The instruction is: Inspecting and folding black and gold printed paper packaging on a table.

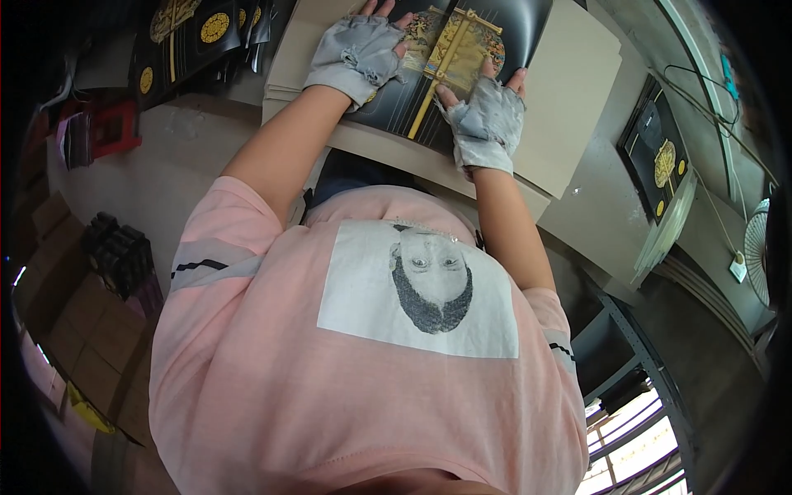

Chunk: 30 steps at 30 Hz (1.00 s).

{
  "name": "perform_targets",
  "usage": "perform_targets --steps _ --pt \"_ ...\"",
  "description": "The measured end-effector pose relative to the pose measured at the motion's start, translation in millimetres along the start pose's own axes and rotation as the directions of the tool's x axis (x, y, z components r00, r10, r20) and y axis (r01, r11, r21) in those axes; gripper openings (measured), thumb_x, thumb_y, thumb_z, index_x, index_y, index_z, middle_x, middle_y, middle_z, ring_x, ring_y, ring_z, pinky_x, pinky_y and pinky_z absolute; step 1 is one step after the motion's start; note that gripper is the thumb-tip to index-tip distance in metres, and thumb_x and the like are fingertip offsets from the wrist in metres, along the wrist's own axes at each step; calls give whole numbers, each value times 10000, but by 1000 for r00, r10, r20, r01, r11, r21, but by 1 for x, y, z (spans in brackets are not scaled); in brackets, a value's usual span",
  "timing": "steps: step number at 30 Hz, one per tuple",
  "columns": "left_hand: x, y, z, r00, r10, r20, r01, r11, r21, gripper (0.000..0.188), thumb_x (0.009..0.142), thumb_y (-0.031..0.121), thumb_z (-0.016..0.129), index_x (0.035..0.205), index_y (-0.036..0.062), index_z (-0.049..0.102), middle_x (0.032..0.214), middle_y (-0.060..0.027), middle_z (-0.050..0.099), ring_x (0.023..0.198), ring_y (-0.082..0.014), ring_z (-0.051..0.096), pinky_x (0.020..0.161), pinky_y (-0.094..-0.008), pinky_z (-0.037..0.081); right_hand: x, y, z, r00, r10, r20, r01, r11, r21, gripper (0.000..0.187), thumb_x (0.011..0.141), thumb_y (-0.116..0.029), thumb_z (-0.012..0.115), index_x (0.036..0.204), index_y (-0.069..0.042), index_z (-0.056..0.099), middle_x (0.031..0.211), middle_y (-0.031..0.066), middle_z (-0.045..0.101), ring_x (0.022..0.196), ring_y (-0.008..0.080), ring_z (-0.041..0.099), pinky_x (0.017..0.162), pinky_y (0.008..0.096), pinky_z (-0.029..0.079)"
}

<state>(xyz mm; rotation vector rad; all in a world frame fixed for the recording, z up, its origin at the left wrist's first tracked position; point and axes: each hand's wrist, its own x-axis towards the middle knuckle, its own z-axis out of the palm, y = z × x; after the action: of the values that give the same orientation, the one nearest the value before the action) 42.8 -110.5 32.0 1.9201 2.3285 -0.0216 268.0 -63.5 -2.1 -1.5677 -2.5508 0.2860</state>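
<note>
- Both hands are up at 12 o'clock in the view, each in a worn grey fingerless glove, forearms coming up from a pink t-shirt (363, 412) that fills the bottom half.
- Left hand (359, 51) lies flat and open, palm down, fingers spread on the left part of a glossy black printed sheet (503, 25) with a gold ornament. It's pressing, not gripping anything.
- Right hand (488, 115) is the same deal: open, palm down on the sheet's lower right edge, fingertips pointing toward 12.
- The black sheet sits between and under the two hands, on top of a stack of plain grey-brown board (569, 107) that sticks out past it toward 3 o'clock.
- The board lies on a grey worktable (602, 214).
- At about 10 to 11 o'clock there's a messy pile of more black-and-gold sheets (194, 37), well apart from the hands.
- At 3 o'clock, another black-and-gold piece (656, 161) lies on the table, with a stack of pale sheets (670, 227) just beside it.
- Red item (115, 128) out at 9 to 10 o'clock, too blurry to tell what.
</note>
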Motion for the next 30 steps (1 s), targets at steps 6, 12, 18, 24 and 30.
perform_targets --steps 6,12,18,24,30 --pt "2 -3 6 1000 3 11 -3 1000 -2 569 1020 393 431 1509 117 527 1576 -228 460 1468 -379 429 1240 -447 312 0 -4 -3 999 -7 45 11 997 -79 948 759 -704 752 1529 -203 519 1599 398 285 1476 547 310 1219 519 292" --pt "3 -1 1 999 -4 50 4 1000 1 570 1017 384 436 1516 119 519 1583 -227 452 1476 -380 416 1247 -446 300 -1 -3 -7 997 -43 61 49 994 -98 918 749 -696 762 1501 -213 554 1596 379 316 1463 548 328 1214 521 305" --pt "0 -4 5 1000 14 28 -14 1000 6 578 1012 383 443 1517 111 517 1582 -230 452 1474 -379 417 1250 -442 294 3 11 -7 992 -125 23 126 991 -53 855 722 -668 801 1395 -168 633 1578 350 369 1406 552 402 1168 531 377" --pt "3 -3 5 1000 5 13 -4 1000 -18 579 1005 375 451 1513 106 518 1582 -230 451 1474 -377 416 1248 -444 296 20 15 -9 991 -136 20 136 990 -30 895 665 -663 845 1313 -73 659 1557 319 416 1370 551 440 1127 539 425" --pt "0 2 -6 1000 -14 28 14 1000 6 579 1001 377 459 1509 106 522 1579 -222 458 1470 -373 422 1238 -454 313 21 10 -13 988 -119 95 127 989 -81 915 655 -676 843 1322 -77 659 1575 290 419 1414 542 397 1160 540 388"
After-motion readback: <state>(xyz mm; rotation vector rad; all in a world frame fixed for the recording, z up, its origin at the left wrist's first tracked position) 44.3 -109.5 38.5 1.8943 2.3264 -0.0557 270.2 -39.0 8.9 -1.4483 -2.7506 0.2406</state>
